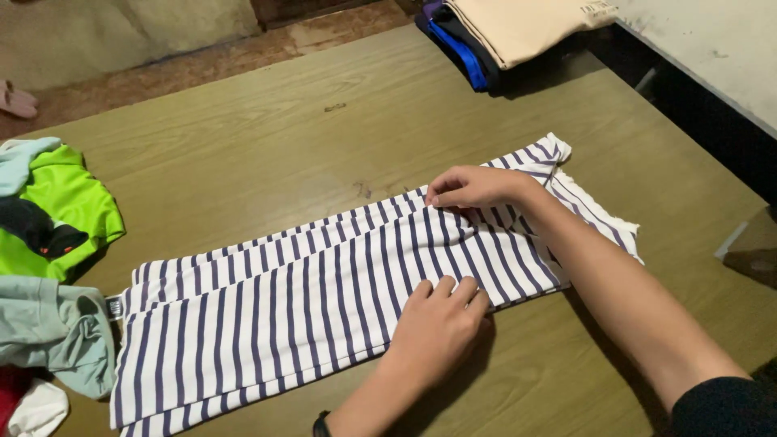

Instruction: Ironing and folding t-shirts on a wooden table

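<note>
Two hands work one striped shirt (307, 299), white with dark blue lines, which lies folded lengthwise into a long band across the middle of the olive worktop (267, 137). The left hand (437, 328) rests flat on the shirt's near edge, fingers together and holding nothing. The right hand (473, 188) pinches the fabric at the far edge, thumb and fingertips closed on a fold. Left of the shirt sit a neon green garment (69, 202) and a pale grey-green one (57, 332). At the worktop's far corner lies a stack of folded clothes (502, 32), beige above blue.
</note>
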